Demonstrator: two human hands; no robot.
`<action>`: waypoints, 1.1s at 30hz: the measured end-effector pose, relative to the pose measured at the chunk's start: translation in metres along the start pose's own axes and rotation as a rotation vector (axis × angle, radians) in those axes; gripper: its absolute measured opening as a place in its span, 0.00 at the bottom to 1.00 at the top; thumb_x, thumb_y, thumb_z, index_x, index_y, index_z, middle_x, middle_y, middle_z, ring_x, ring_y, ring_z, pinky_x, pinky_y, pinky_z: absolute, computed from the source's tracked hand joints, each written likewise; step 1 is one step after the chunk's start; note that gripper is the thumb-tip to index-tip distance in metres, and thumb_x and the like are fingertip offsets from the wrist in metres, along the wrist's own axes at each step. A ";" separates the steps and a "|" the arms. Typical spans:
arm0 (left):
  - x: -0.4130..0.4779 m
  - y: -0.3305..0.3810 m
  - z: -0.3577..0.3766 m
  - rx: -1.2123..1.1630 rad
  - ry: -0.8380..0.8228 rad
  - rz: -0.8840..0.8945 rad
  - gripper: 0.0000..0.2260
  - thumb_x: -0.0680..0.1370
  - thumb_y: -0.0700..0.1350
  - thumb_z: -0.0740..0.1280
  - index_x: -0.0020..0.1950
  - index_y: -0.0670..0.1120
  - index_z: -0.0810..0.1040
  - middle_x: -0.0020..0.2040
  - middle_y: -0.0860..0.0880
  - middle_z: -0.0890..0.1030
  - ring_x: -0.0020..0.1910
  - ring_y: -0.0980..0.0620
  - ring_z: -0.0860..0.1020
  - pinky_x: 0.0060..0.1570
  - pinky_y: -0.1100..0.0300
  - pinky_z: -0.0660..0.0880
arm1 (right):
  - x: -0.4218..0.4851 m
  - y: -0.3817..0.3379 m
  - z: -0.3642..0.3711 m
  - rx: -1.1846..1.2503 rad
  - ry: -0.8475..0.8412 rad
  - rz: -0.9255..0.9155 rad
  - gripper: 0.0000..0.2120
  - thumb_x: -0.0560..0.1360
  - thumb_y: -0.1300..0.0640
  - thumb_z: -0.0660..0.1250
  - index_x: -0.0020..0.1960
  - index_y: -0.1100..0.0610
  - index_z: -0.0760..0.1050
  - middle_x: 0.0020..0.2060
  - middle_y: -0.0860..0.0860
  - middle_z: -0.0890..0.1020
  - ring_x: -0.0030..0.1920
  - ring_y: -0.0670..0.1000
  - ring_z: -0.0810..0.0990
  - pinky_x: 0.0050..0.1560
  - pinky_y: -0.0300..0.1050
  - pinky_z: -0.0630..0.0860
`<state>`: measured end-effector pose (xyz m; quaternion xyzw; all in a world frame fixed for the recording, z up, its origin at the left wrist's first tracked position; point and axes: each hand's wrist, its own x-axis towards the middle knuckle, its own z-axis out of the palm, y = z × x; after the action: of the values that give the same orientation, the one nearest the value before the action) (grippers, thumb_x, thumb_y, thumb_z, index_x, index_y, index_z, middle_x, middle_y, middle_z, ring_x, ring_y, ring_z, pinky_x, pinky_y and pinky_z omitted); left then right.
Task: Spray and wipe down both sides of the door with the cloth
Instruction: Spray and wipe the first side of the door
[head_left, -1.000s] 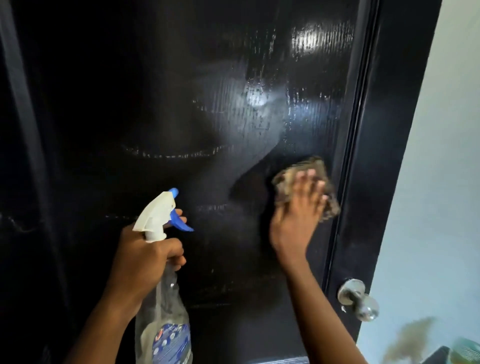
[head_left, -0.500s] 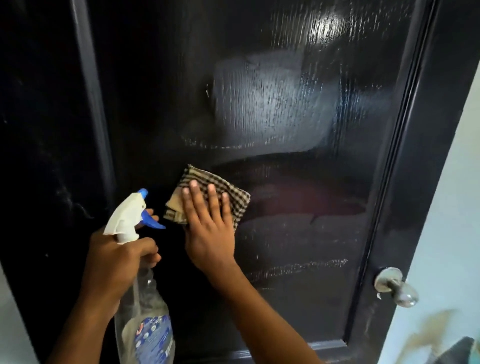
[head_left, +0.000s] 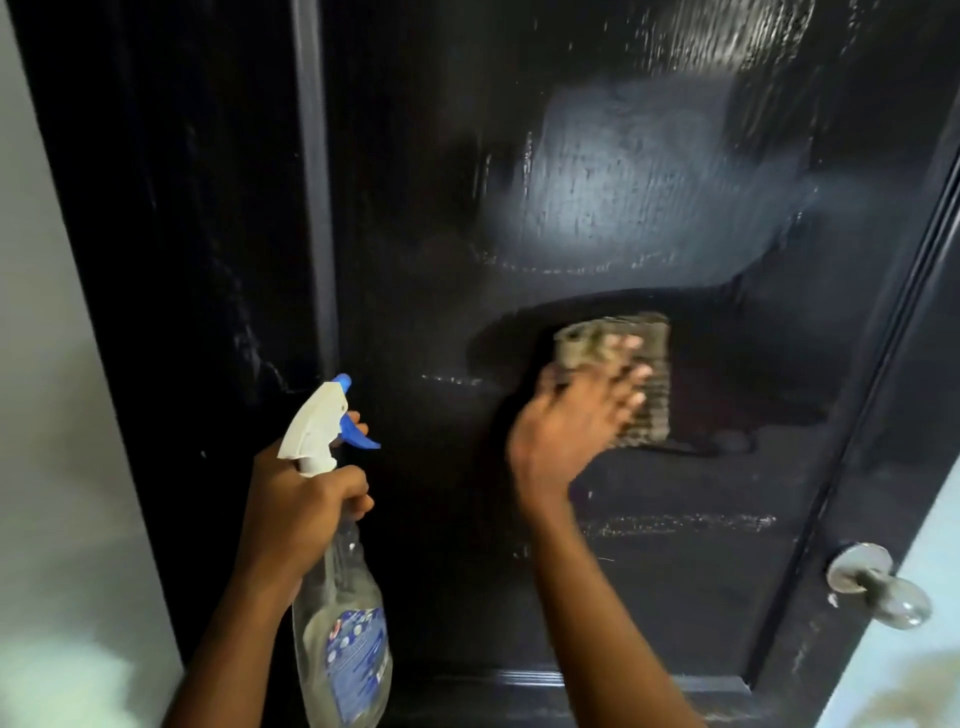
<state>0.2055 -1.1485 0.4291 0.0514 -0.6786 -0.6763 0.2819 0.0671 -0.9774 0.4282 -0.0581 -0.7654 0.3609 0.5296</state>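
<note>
We are seeing glare pooling at the upper right of the dark door (head_left: 441, 156), motion blurring the right hand (head_left: 566, 436).

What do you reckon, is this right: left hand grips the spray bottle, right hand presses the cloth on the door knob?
One thing is wrong. The right hand presses the cloth flat on the door panel, not on the door knob, which sits untouched at lower right. The left hand does grip the spray bottle. The head view shows it.

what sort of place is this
Likely an indoor doorway in a home: a black panelled door with a metal knob, pale painted wall beside it, and a household spray bottle in the left hand.
</note>
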 end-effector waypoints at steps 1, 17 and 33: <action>0.002 -0.001 -0.006 0.003 0.009 -0.003 0.23 0.69 0.26 0.64 0.54 0.51 0.81 0.47 0.46 0.83 0.27 0.53 0.78 0.31 0.59 0.78 | -0.022 -0.016 0.012 -0.020 -0.057 -0.183 0.32 0.77 0.50 0.55 0.78 0.61 0.53 0.77 0.58 0.54 0.77 0.62 0.49 0.76 0.57 0.43; 0.017 -0.006 0.011 -0.025 -0.123 0.013 0.23 0.69 0.25 0.64 0.54 0.50 0.81 0.46 0.48 0.84 0.27 0.48 0.77 0.32 0.55 0.78 | 0.069 0.100 -0.054 0.001 0.068 0.135 0.32 0.80 0.50 0.52 0.78 0.63 0.48 0.78 0.58 0.51 0.78 0.63 0.48 0.76 0.59 0.46; 0.030 0.026 0.042 -0.035 -0.124 0.053 0.26 0.68 0.26 0.65 0.61 0.47 0.79 0.48 0.46 0.83 0.25 0.51 0.76 0.28 0.61 0.75 | 0.040 0.029 -0.021 -0.204 -0.146 -0.741 0.30 0.77 0.50 0.59 0.77 0.55 0.59 0.77 0.51 0.59 0.77 0.58 0.55 0.77 0.54 0.46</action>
<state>0.1689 -1.1227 0.4660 -0.0135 -0.6841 -0.6820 0.2582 0.0587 -0.9268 0.4446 0.1957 -0.8021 0.0707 0.5598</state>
